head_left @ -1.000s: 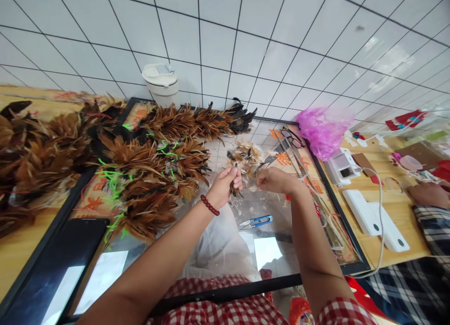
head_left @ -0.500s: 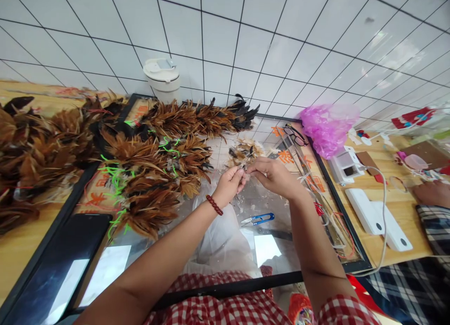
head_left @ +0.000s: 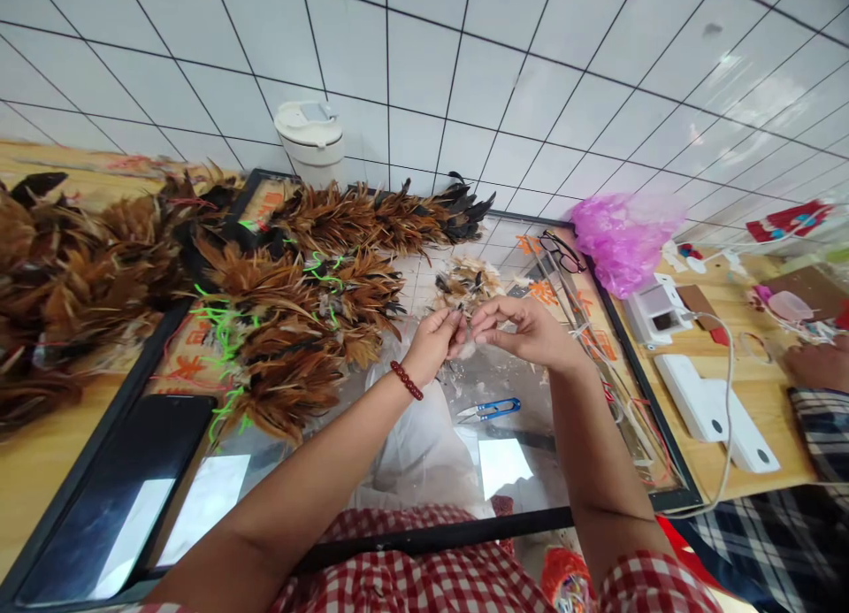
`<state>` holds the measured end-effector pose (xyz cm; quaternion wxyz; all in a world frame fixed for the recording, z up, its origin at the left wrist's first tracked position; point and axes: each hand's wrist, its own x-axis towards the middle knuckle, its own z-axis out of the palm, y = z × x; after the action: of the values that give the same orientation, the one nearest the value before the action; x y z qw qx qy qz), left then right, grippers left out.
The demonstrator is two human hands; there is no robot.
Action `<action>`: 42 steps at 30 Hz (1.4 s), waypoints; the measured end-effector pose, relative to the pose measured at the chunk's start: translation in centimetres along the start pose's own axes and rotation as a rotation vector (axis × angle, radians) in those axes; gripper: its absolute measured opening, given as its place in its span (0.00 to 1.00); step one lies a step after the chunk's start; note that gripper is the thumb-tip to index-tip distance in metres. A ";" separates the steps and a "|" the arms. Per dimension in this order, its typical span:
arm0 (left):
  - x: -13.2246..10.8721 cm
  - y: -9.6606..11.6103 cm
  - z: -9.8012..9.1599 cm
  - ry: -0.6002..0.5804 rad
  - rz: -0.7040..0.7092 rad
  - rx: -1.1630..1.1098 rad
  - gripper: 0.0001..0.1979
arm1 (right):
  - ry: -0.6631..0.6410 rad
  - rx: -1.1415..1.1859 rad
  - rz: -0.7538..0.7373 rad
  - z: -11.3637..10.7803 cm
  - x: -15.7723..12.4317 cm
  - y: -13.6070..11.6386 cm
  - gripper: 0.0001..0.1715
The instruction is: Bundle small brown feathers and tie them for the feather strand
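Note:
My left hand [head_left: 432,346], with a dark red bead bracelet [head_left: 407,380] at the wrist, is closed in a pinch on a small feather. A dark tip and a bit of pale fluff show at its fingertips; the rest is hidden in the fingers. Close beside it, my right hand [head_left: 523,333] has its fingers and thumb apart around the fluff, with nothing plainly gripped. Just beyond both hands lies a loose heap of small brown, black and cream feathers [head_left: 472,279]. Blue thread snips [head_left: 494,409] rest on the glass nearer to me.
Tied bundles of brown feathers [head_left: 282,379] with green ties fill the left side. A white cup [head_left: 310,140] stands by the tiled wall. A black phone [head_left: 112,498] lies left. Glasses [head_left: 562,252], a pink plastic bag [head_left: 623,241] and white devices [head_left: 716,414] are right, near another person's hand [head_left: 817,363].
My right hand has drawn slightly right, away from my left, and its fingers have spread from a pinch. My left hand keeps its pinch. The view has shifted a little.

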<state>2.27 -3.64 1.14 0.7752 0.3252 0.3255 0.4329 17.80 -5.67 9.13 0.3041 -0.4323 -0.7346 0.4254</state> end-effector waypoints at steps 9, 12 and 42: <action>-0.1 0.1 0.1 -0.097 -0.002 0.047 0.20 | 0.235 -0.323 0.006 1.0 0.8 0.7 0.09; -0.1 0.0 0.0 -0.118 0.009 0.022 0.21 | 0.271 -0.489 -0.021 1.0 0.8 0.9 0.09; -0.1 1.0 -0.6 -0.118 -0.050 -0.228 0.16 | 0.371 -0.598 0.218 -0.6 1.4 5.0 0.06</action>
<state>1.32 -3.14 1.58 0.8355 0.2517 0.2359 0.4277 19.53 -2.95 5.07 0.2454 -0.6475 -0.7085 0.1362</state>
